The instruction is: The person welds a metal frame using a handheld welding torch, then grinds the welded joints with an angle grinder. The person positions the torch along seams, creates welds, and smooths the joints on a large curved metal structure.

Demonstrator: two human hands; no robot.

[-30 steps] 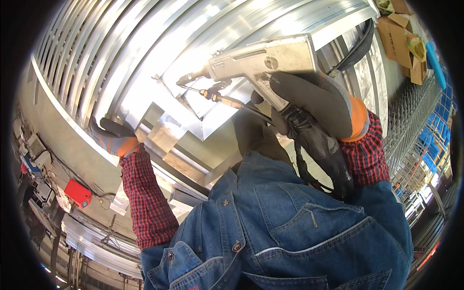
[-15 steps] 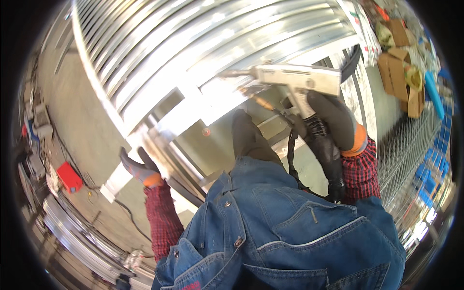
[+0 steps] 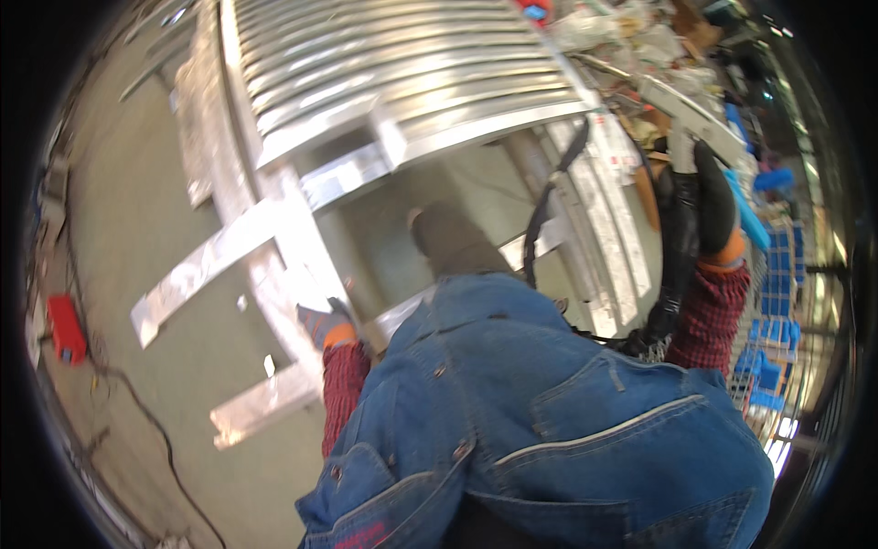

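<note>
My right hand (image 3: 718, 206), in a dark glove with an orange cuff, is closed round the handle of a silver welding gun (image 3: 684, 112). The gun is held off the right side of the metal frame, its thin nozzle pointing to the upper left. A thick black sleeved cable (image 3: 675, 256) hangs from it toward my waist. Over the inner edge of the silver frame (image 3: 306, 240) is my left hand (image 3: 326, 328), gloved, its fingers apart and holding nothing; whether it touches the metal cannot be made out. A ribbed metal panel (image 3: 412, 64) spans the frame's far part.
My foot (image 3: 448, 240) is inside the frame opening. Flat bars (image 3: 265, 403) stick out on the left. A red box (image 3: 66, 328) and a dark cable lie on the floor. Plastic bags (image 3: 594, 27) are heaped at the far right, with blue crates (image 3: 777, 265) nearer.
The welding gun has swung right and away from the frame in my right hand. My left hand has shifted right to the frame's bar. The whole view has turned.
</note>
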